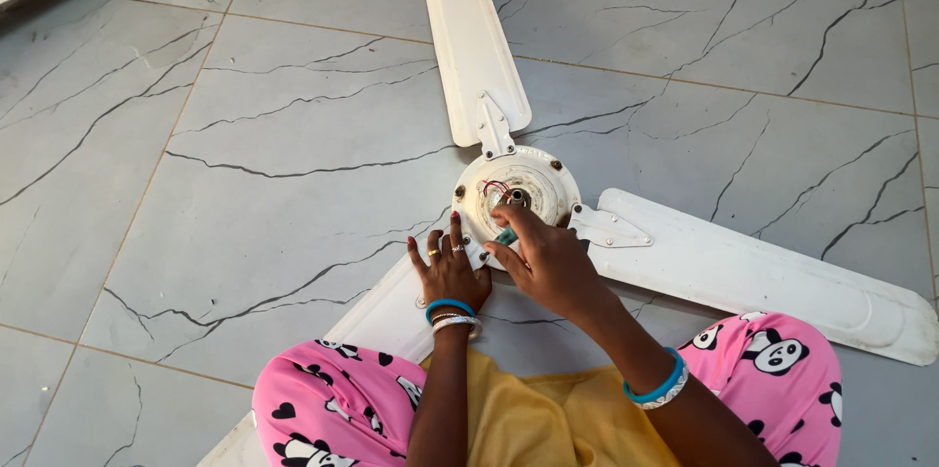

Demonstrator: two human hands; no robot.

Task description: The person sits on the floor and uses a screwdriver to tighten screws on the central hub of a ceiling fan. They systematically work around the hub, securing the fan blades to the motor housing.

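Head view: my hands at the ceiling fan (516,195) hub on the floor.
My left hand (448,269) lies flat and released on a blade; my right hand (548,260) grasps a small teal tool (506,235).

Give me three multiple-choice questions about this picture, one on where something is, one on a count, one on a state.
1. Where does the ceiling fan lie?
A. on the tiled floor
B. on a table
C. on a ceiling

2. How many blades show on the fan?
A. two
B. three
C. five

3. What is the left hand doing?
A. pressing flat on a blade by the hub
B. raised in the air
C. holding a cup

Answers: 1 A, tiles lie under it. 2 B, three white blades spread from the hub. 3 A, fingers spread flat; the right hand grips a small tool at the hub.
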